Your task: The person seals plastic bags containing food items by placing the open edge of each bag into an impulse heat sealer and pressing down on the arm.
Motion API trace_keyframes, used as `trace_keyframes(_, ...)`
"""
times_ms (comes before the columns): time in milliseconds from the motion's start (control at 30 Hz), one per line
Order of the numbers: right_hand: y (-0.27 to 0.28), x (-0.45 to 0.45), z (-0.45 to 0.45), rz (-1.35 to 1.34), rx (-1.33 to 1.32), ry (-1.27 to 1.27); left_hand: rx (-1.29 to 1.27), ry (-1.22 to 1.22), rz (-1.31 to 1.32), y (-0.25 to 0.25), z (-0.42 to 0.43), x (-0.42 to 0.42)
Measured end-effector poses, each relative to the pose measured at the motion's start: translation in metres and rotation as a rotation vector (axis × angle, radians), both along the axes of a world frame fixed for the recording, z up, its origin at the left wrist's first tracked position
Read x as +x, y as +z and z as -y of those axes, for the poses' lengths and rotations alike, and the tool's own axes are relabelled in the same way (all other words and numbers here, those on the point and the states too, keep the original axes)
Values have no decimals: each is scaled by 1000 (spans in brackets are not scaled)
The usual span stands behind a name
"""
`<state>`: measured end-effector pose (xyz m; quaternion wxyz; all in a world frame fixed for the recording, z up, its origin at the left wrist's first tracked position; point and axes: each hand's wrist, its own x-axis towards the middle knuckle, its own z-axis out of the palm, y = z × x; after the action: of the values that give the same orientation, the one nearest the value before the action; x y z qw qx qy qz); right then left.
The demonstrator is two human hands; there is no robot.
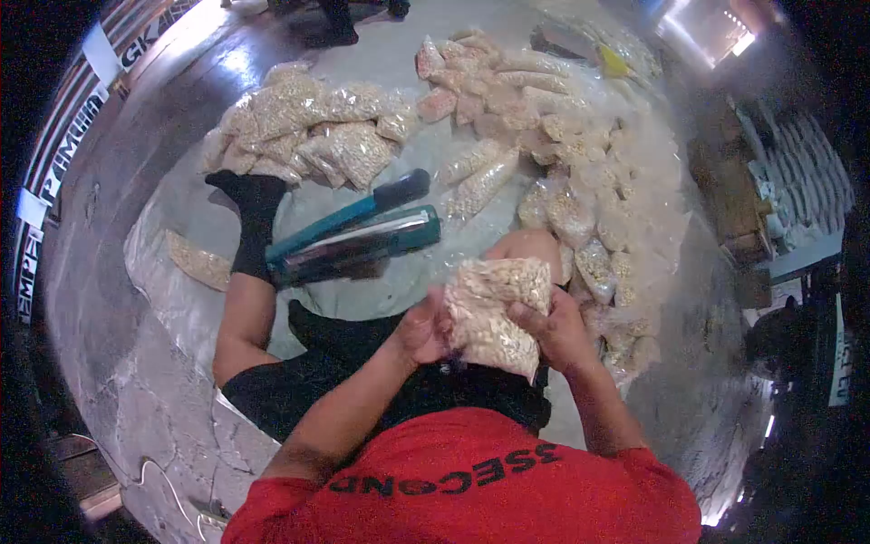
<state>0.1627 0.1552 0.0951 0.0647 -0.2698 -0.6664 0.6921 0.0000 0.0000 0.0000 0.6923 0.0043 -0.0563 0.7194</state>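
Between my two hands is a clear plastic bag of pale beans or similar pieces point(497, 317), held above my lap. My left hand point(424, 328) grips its left edge, slightly blurred. On the right side, my right hand point(555, 331) has its thumb pressed on the front of the bag, the other fingers behind it. In front of my legs lies a teal hand-lever bag sealer point(362, 238), its long dark-ended arm point(399, 189) raised at an angle over the base.
Piles of filled bags lie at the far left point(308, 118) and along the right point(580, 172). One filled bag point(198, 261) rests left of my outstretched foot. A pale sheet point(362, 299) covers the floor. Crates point(725, 195) stand at right; a white cable point(168, 480) runs lower left.
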Motion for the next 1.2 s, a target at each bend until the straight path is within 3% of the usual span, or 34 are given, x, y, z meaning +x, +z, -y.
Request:
trace_keyframes(67,4,14,-10,26,66,-158,-296,14,-467,-3,-29,-2)
trace_keyframes(100,-9,46,6,114,4,-156,-362,-16,-386,-6,-9,28)
trace_keyframes(167,-40,68,-27,216,78,-259,-554,480,-1265,-5,-42,34)
trace_keyframes(200,-33,73,-42,436,155,-211,-738,519,-1441,23,-48,41)
trace_keyframes(233,-32,78,-41,458,169,-199,-745,525,-1412,41,-44,55)
trace_keyframes(300,-44,82,-35,228,-189,-400,-403,1037,-2119,57,-39,76)
trace_keyframes(333,-50,91,-44,350,-69,-356,-441,1036,-2107,56,-42,83)
trace_keyframes(367,-73,106,-56,367,-71,-336,-260,913,-2289,54,-44,88)
trace_keyframes(400,-76,97,-51,298,272,-254,-60,769,-2458,51,-42,91)
trace_keyframes(467,-64,91,-46,265,-282,-497,-73,622,-2551,36,-39,88)
trace_keyframes(500,-52,85,-42,259,-289,-490,-60,486,-2630,32,-39,84)
trace_keyframes(600,-58,87,-47,289,-97,-363,13,729,-2538,32,-40,78)
trace_keyframes(633,-39,71,-36,286,-106,-363,28,841,-2547,32,-38,77)
trace_keyframes(700,-3,41,-15,186,-300,-458,39,768,-2439,11,-31,69)
trace_keyframes(767,-40,60,-52,301,-4,-329,56,691,-2325,10,-21,56)
trace_keyframes(833,-46,39,-48,308,1142,-175,-8,556,-2329,42,-2,41)
trace_keyframes(900,-98,46,-41,275,1073,16,-198,462,-2278,65,17,33)
trace_keyframes(1000,-93,42,-35,200,974,-118,-668,186,-2131,109,35,-11)
trace_keyframes(1033,-97,42,-42,193,967,-135,-612,297,-2010,80,41,-41)
trace_keyframes(1067,-102,42,-51,178,863,-232,-760,305,-1976,131,38,-59)
trace_keyframes(1100,-106,35,-60,147,753,-314,-894,313,-1845,127,42,-89)
trace_keyframes(1200,-105,0,-94,224,547,-504,-1319,821,-2068,191,34,-161)
